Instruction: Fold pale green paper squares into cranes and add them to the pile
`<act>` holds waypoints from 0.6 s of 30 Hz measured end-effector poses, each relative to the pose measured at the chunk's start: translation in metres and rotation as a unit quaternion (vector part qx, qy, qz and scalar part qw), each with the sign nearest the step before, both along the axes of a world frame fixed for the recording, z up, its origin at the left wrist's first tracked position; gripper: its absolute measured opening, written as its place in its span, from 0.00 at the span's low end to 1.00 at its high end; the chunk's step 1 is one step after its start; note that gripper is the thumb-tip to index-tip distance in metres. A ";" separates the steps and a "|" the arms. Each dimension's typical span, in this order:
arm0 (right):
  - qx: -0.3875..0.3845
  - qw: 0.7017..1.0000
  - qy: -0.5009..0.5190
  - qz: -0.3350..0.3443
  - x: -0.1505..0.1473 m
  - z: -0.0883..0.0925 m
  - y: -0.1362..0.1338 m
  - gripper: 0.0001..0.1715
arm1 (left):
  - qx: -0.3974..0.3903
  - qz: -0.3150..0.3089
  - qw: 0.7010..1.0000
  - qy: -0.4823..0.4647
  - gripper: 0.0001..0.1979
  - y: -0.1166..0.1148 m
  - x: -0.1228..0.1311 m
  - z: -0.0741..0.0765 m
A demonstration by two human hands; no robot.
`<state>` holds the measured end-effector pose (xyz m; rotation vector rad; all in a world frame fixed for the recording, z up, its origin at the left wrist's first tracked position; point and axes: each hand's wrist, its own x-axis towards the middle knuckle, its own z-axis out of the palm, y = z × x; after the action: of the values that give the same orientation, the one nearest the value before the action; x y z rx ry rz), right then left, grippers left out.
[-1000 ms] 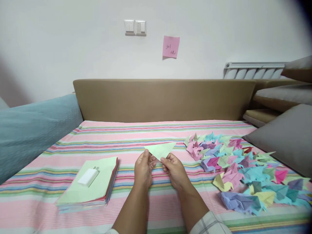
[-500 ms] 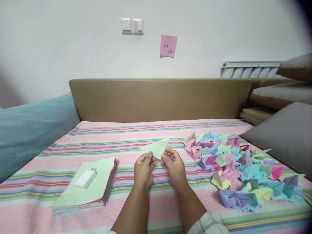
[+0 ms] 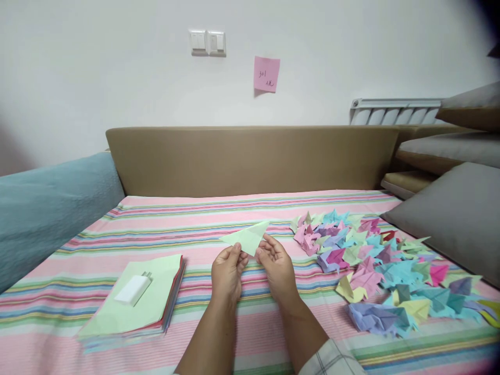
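Observation:
A pale green folded paper, triangular in outline with its long edge up, is held above the striped cloth. My left hand pinches its lower left edge, thumb in front. At the lower right corner, my right hand grips the same paper between thumb and curled fingers. To the left lies a stack of coloured paper sheets, light green on top, with a white plug adapter resting on it. Many folded paper cranes in several colours spread out on the right.
The striped cloth covers the seat up to a brown backrest. A blue-covered armrest borders the left, and grey cushions are piled at the right. On the wall are switches and a pink note.
The whole view has shifted slightly, so things appear a little further left. Both hands keep hold of the green paper, with hardly any change in their grip.

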<state>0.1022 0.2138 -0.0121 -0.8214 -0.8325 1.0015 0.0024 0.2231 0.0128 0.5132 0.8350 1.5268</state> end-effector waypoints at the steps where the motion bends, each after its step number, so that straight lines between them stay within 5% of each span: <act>1: -0.001 1.000 -0.007 0.000 0.000 0.000 0.000 0.29 | 0.000 -0.001 1.000 -0.001 0.20 0.000 0.000 0.000; 13: -0.022 0.969 -0.237 -0.064 0.003 0.008 -0.006 0.10 | 0.020 -0.008 0.999 0.048 0.19 -0.001 0.003 -0.005; 18: -0.012 0.981 -0.186 -0.046 0.003 0.008 -0.006 0.12 | 0.024 -0.025 0.997 0.075 0.23 -0.003 0.005 -0.005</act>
<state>0.1055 0.2074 -0.0037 -1.0771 -1.0909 0.7872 0.0077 0.2200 0.0081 0.6858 0.8955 1.4782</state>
